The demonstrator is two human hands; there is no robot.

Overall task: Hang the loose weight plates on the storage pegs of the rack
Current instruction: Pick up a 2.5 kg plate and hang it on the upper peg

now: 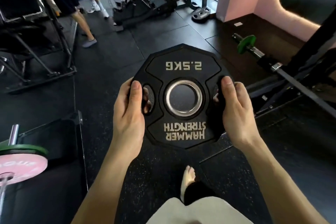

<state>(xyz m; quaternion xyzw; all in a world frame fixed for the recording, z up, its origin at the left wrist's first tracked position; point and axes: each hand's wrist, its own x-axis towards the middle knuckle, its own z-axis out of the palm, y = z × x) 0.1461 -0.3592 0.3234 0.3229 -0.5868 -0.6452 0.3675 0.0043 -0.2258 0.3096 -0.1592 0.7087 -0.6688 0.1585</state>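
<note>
You held the black weight plate (182, 96) flat in front of you with both hands, well above the speckled rubber floor (156, 178). Its printing — "2.5KG" on the far side and "HAMMER STRENGTH" on the near side — read upside down from where you stood. Your left hand (130, 114) gripped the plate's left edge: the thumb lay on top along the rim, and the fingers curled underneath, their tips showing up through the left grip slot. Your right hand (236, 112) gripped the right edge the same way, thumb pressed on top, fingers wrapped under (only a glimpse of fingertips showed at the right slot, so how far they came through could not be told). The steel-ringed centre hole (183, 98) sat between your two thumbs, and the floor showed through it.

Your bare foot (188, 182) stood on the floor below the plate. At lower left a pink plate (20, 167) and a green plate (23, 149) sat on a bar. At right lay a barbell (258, 53) with a small green plate (246, 44) on it.
</note>
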